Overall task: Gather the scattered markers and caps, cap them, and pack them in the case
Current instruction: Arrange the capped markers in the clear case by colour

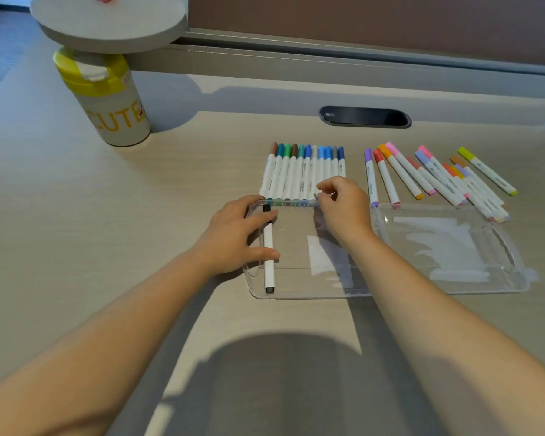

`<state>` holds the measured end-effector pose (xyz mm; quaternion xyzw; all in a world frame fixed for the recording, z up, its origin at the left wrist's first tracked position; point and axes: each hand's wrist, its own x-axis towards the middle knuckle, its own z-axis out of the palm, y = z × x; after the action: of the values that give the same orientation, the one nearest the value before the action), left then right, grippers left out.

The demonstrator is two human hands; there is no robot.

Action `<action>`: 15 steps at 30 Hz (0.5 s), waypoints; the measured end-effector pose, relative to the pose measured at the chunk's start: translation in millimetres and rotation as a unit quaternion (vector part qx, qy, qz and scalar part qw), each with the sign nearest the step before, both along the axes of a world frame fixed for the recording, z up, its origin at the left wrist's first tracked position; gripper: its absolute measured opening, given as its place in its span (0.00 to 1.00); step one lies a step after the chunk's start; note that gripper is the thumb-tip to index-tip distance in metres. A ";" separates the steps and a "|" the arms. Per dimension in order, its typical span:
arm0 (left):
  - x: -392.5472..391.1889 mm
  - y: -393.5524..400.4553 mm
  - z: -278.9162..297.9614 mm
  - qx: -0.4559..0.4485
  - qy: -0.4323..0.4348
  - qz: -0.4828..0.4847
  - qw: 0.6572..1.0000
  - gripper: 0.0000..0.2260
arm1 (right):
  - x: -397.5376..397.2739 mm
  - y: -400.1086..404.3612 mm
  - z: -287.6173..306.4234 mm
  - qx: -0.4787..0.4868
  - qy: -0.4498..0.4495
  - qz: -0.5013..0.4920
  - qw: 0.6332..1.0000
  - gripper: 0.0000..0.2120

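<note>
Just beside left hand (233, 237): black marker (268, 247).

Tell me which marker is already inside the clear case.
The black-capped marker, lying along the left wall of the clear case under the left hand. All the other markers lie on the desk beyond the case.
</note>
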<state>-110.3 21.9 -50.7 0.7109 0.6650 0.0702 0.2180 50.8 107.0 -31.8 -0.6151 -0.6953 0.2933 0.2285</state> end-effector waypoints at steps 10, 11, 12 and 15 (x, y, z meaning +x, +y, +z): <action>-2.3 0.3 -6.3 0.031 -0.076 0.023 0.996 0.43 | -8.3 29.3 0.1 0.015 -0.094 0.003 0.995 0.11; -5.4 -0.4 -6.8 0.037 -0.067 0.023 0.997 0.43 | -14.2 30.9 1.9 0.014 -0.097 0.013 0.995 0.11; -9.3 -1.5 -7.0 0.042 -0.057 0.025 0.997 0.43 | -20.6 32.4 4.0 0.012 -0.098 0.023 0.995 0.11; -22.4 -5.6 -7.8 0.051 -0.041 0.030 0.997 0.43 | -40.3 35.5 8.3 0.003 -0.119 0.050 0.992 0.11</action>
<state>-132.6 16.3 -58.5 0.6969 0.6723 0.1397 0.2068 10.5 142.6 -23.4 -0.6098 -0.7478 0.2274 0.1309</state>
